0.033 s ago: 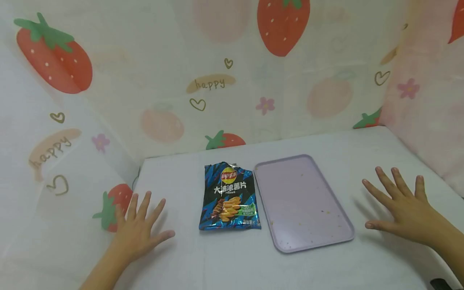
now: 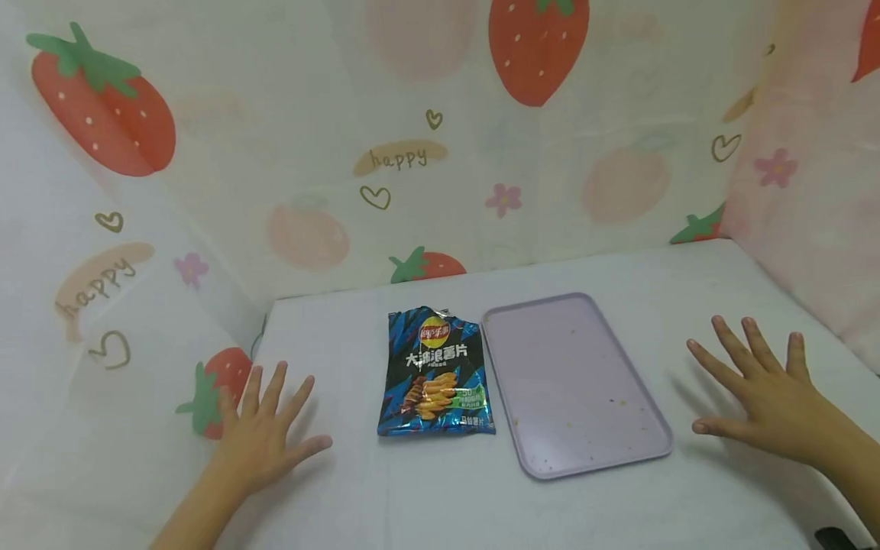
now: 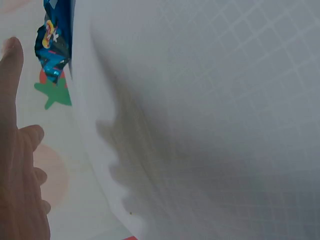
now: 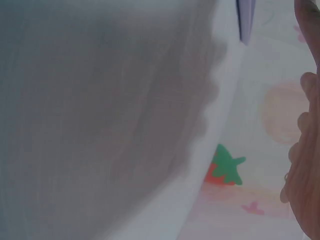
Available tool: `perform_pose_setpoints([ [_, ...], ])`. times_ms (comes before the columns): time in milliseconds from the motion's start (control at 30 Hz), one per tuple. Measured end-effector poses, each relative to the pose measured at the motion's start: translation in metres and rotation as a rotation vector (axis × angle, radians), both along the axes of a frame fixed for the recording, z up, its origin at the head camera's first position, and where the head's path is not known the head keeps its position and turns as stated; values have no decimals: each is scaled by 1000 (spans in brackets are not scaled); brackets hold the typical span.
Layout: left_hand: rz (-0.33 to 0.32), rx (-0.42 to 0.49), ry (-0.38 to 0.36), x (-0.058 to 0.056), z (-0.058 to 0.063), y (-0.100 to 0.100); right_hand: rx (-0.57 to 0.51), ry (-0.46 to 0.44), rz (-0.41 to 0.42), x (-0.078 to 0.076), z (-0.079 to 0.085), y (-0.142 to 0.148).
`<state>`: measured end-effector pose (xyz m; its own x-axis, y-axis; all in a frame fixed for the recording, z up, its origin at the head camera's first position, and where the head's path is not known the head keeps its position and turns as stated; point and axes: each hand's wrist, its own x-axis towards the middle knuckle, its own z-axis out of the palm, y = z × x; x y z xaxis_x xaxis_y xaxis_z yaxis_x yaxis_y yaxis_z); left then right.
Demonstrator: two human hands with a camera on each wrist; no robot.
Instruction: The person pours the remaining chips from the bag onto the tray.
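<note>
A blue and black bag of potato chips (image 2: 436, 374) lies face up on the white tabletop, its top edge crumpled and jagged. Just to its right is a shallow lilac tray (image 2: 557, 367) with small crumbs scattered on it. My left hand (image 2: 257, 441) is held out to the left of the bag, fingers spread, holding nothing. On the tray's right, my right hand (image 2: 770, 401) is likewise spread and bare. Both wrist views show each hand's shadow on the cloth, with the chip bag (image 3: 54, 42) and the tray's edge (image 4: 245, 20) at the top.
A white cloth (image 2: 440, 496) covers the table. Strawberry-printed curtains (image 2: 309, 153) stand behind it and along both sides. A small black object (image 2: 833, 538) shows by the right wrist at the bottom corner.
</note>
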<state>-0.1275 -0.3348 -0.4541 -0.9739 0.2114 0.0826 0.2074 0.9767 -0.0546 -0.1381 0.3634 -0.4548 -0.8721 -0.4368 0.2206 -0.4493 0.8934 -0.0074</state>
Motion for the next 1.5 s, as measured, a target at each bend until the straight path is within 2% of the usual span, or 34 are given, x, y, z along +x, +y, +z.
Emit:
perform_pose_setpoints([
  [300,-14,14,15,-1,-2,-1,-10,-10,-13,-2,-2,-2],
  [467,-3,-12,-4,0,-3,0,-19,-5,1,-1,-3,-4],
  [667,-1,3,-19,1,-6,4,-57,-3,11,-1,-4,-10],
  [933,-11,-6,15,2,-8,8,-83,-9,27,-3,-7,-16],
  [1500,42,73,-53,-1,-16,25,-208,-34,56,-1,-15,-21],
])
